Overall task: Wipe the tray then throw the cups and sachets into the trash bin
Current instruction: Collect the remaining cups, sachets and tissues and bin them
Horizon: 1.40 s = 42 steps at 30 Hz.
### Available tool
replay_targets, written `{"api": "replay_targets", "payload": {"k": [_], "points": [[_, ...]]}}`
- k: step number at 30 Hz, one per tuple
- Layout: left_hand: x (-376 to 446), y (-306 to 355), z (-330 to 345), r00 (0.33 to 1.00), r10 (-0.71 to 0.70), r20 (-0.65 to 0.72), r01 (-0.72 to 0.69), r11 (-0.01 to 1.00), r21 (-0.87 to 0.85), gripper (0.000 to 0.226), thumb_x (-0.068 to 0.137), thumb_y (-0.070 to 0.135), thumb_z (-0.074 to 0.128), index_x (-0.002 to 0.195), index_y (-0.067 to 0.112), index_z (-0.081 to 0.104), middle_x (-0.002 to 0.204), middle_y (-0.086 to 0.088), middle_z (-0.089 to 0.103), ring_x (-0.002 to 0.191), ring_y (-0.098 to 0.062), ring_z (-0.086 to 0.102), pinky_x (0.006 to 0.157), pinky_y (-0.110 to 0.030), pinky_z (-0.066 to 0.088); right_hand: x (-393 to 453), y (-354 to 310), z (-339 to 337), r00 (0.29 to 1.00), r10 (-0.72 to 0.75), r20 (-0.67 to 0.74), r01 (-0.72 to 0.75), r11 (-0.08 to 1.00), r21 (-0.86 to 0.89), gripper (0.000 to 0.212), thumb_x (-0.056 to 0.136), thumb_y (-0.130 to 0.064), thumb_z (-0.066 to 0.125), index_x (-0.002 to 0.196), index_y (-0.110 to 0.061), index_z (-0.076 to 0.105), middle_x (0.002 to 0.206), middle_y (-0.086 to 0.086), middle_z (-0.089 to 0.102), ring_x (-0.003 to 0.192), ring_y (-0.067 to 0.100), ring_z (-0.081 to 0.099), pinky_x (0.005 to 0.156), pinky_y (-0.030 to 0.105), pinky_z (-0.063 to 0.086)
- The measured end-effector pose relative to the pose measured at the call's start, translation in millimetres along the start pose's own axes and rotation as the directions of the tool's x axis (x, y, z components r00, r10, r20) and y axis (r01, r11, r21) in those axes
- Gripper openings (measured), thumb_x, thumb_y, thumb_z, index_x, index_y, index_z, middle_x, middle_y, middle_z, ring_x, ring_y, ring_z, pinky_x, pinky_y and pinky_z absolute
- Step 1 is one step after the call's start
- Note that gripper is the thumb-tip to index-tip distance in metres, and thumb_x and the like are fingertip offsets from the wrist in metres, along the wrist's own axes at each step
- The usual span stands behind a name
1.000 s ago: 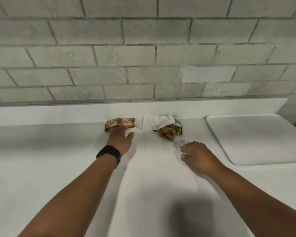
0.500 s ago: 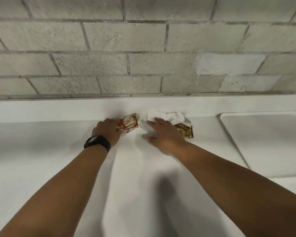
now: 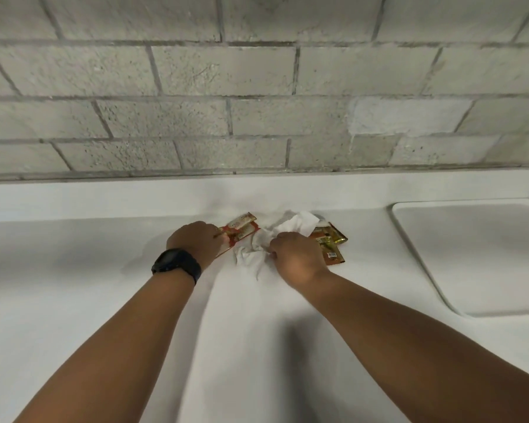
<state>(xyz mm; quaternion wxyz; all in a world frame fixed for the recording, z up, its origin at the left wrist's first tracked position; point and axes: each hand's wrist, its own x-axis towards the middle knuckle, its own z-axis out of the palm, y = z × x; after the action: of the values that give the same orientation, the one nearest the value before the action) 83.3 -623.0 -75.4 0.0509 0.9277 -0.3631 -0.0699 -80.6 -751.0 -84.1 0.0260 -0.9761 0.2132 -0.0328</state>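
Note:
Red and white sachets [image 3: 242, 228] lie near the back of the white counter, and my left hand [image 3: 197, 241], with a black watch on its wrist, grips their near end. A crumpled white tissue [image 3: 290, 228] lies just right of them; my right hand [image 3: 297, 257] pinches its near part. Gold and brown sachets [image 3: 330, 244] lie on the counter right behind my right hand, partly hidden by it and the tissue. The white tray [image 3: 477, 257] sits bare at the right. No cups or trash bin are in view.
The white counter [image 3: 74, 285] ends at a low white upstand against a grey block wall [image 3: 257, 102]. The tray's raised rim runs close to the right of the gold sachets.
My right hand moved from the open counter up to the tissue and closed on it. My left hand took hold of the red sachets and lifted their near end.

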Motion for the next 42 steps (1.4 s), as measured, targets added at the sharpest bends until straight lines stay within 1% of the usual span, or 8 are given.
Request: {"api": "replay_targets", "payload": {"k": [9, 14, 18, 25, 30, 36, 40, 42], "points": [[-60.5, 32.8, -16.3, 0.972, 0.005, -0.236, -0.045, 0.985, -0.165, 0.042, 0.099, 0.039, 0.031, 0.100, 0.018, 0.067, 0.092, -0.004, 0.064, 0.083, -0.025, 0.060, 0.068, -0.032, 0.043, -71.7, 24.0, -26.7, 0.968, 0.220, -0.118, -0.123, 0.832, 0.541, 0.020, 0.090, -0.015, 0.052, 0.097, -0.021, 0.070, 0.105, -0.001, 0.070, 0.096, 0.020, 0.063, 0.084, 0.032, 0.051], [-118.4, 94.1, -10.3, 0.952, 0.011, -0.306, -0.172, 0.847, -0.504, 0.028, 0.095, 0.033, 0.049, 0.074, 0.021, 0.064, 0.070, 0.002, 0.062, 0.075, -0.023, 0.061, 0.056, -0.027, 0.035, -118.5, 41.8, -42.2, 0.864, 0.502, -0.040, -0.247, 0.491, 0.835, 0.032, 0.086, -0.010, 0.056, 0.075, -0.037, 0.068, 0.096, -0.012, 0.070, 0.084, 0.011, 0.065, 0.076, 0.025, 0.051], [-157.8, 140.3, 0.7, 0.976, 0.042, -0.216, -0.175, 0.743, -0.646, 0.032, 0.093, 0.035, 0.052, 0.063, 0.027, 0.057, 0.058, 0.009, 0.056, 0.064, -0.012, 0.057, 0.054, -0.024, 0.036, -170.7, 64.7, -60.6, 0.817, 0.574, -0.051, -0.230, 0.407, 0.884, 0.034, 0.083, -0.002, 0.061, 0.069, -0.033, 0.066, 0.086, -0.014, 0.068, 0.079, 0.003, 0.060, 0.066, 0.009, 0.041], [-211.9, 208.3, 13.4, 0.971, 0.209, -0.120, -0.233, 0.696, -0.679, 0.022, 0.092, 0.036, 0.053, 0.079, 0.028, 0.068, 0.073, 0.012, 0.066, 0.068, -0.002, 0.059, 0.060, -0.022, 0.046, -262.1, 115.1, -77.4, 0.707, 0.706, -0.047, -0.194, 0.258, 0.946, 0.021, 0.080, -0.001, 0.062, 0.076, -0.020, 0.070, 0.079, -0.015, 0.070, 0.067, -0.004, 0.059, 0.053, 0.004, 0.039], [-236.8, 252.2, 13.9, 0.954, 0.289, -0.075, -0.258, 0.672, -0.694, 0.022, 0.093, 0.035, 0.053, 0.086, 0.026, 0.071, 0.081, 0.013, 0.068, 0.075, -0.003, 0.061, 0.062, -0.018, 0.045, -323.5, 143.1, -77.9, 0.619, 0.785, -0.013, -0.151, 0.136, 0.979, 0.027, 0.079, 0.002, 0.064, 0.078, -0.024, 0.070, 0.085, -0.010, 0.072, 0.078, 0.014, 0.063, 0.065, 0.022, 0.047], [-282.1, 320.9, 24.3, 0.909, 0.416, -0.022, -0.307, 0.634, -0.709, 0.020, 0.092, 0.033, 0.054, 0.082, 0.026, 0.071, 0.074, 0.013, 0.068, 0.069, -0.003, 0.062, 0.063, -0.019, 0.049, -407.1, 175.0, -75.3, 0.520, 0.854, 0.020, -0.106, 0.041, 0.993, 0.045, 0.079, 0.000, 0.064, 0.110, -0.033, 0.065, 0.109, -0.005, 0.069, 0.099, 0.014, 0.067, 0.085, 0.031, 0.053], [-324.1, 378.1, 41.9, 0.846, 0.529, 0.067, -0.323, 0.608, -0.725, 0.020, 0.092, 0.033, 0.055, 0.082, 0.026, 0.071, 0.075, 0.010, 0.070, 0.069, -0.012, 0.065, 0.065, -0.027, 0.053, -478.6, 206.0, -70.0, 0.394, 0.918, 0.051, -0.125, -0.001, 0.992, 0.023, 0.080, -0.004, 0.066, 0.088, -0.024, 0.074, 0.092, -0.005, 0.075, 0.086, 0.013, 0.069, 0.069, 0.022, 0.052], [-341.9, 403.4, 50.5, 0.814, 0.575, 0.078, -0.359, 0.606, -0.710, 0.021, 0.093, 0.032, 0.054, 0.084, 0.025, 0.071, 0.077, 0.009, 0.070, 0.072, -0.011, 0.064, 0.066, -0.027, 0.052, -511.1, 222.2, -65.1, 0.312, 0.949, 0.049, -0.160, 0.002, 0.987, 0.037, 0.083, 0.003, 0.060, 0.076, -0.031, 0.074, 0.085, -0.013, 0.073, 0.082, 0.011, 0.067, 0.067, 0.018, 0.050]]}}
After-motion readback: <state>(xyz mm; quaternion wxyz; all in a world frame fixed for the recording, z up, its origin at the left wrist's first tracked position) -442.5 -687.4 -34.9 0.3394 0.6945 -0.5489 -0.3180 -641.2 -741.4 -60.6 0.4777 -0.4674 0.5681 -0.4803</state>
